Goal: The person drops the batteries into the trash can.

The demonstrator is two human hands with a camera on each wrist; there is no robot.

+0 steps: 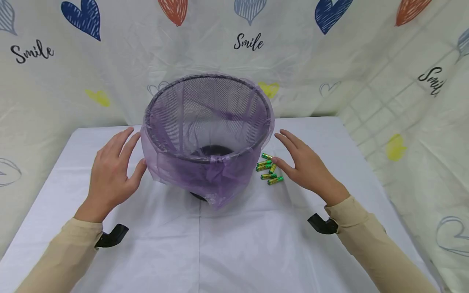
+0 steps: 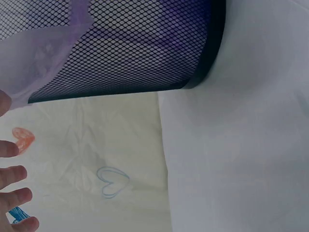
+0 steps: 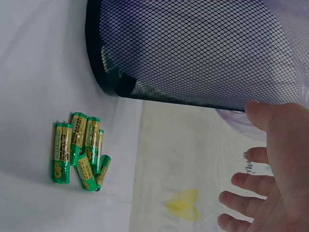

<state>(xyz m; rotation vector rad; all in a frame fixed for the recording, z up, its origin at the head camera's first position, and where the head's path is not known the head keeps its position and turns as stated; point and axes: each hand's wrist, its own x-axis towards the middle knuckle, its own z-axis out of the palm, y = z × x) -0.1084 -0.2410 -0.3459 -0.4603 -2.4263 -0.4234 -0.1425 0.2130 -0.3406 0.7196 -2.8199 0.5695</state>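
A black mesh wastebasket (image 2: 145, 43) stands upright on the table, lined with a thin purple trash bag (image 1: 190, 173) folded over its rim. My left hand (image 1: 111, 173) is at the basket's left side, fingers spread and thumb tip right at the bag. On the other side, my right hand (image 1: 305, 167) has its fingers extended toward the basket, holding nothing. In the right wrist view its thumb (image 3: 268, 116) overlaps the basket's edge. Several green and gold batteries (image 3: 62, 152) lie in a loose group between the basket and my right hand.
A white cloth covers the table (image 1: 154, 248). Behind and at the sides hangs a pale curtain (image 1: 205, 44) printed with hearts and "Smile" lettering. Black wrist mounts (image 1: 111, 236) stick out from both beige sleeves (image 1: 373, 244).
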